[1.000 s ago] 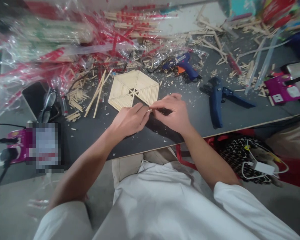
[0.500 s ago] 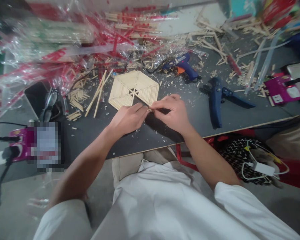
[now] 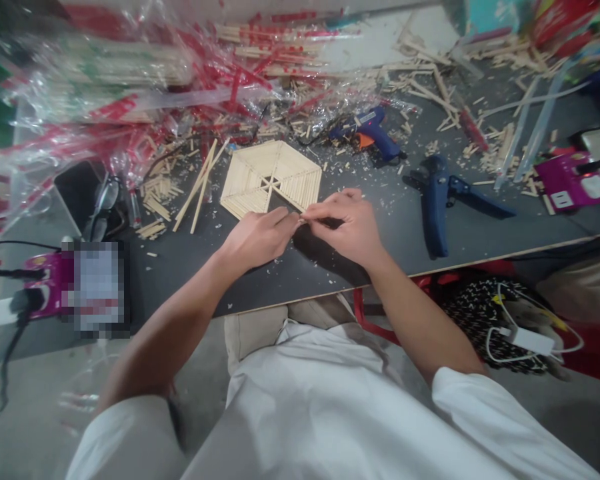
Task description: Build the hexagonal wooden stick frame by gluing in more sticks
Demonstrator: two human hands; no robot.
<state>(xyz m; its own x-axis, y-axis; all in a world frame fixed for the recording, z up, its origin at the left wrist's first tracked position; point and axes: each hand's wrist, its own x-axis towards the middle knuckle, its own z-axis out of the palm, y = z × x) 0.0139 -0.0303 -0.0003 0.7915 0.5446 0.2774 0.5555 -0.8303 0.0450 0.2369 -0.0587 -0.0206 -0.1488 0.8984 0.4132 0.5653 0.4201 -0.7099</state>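
Hardly anything has changed over the last second: my left hand point(image 3: 260, 238) and right hand point(image 3: 350, 223) still meet at the near side of the stick hexagon point(image 3: 254, 170), so I see no fresh progress. It lies flat on the table point(image 3: 395, 227), its near wedge showing dark tabletop between two spokes where the other wedges look filled. My fingertips are drawn narrow and close together, with perhaps a pale sliver between them; I cannot tell what I'm pinching. The loose sticks point(image 3: 195, 185) to the left, the glue gun point(image 3: 377, 133) farther off and the cutter point(image 3: 435, 207) on the right all lie untouched.
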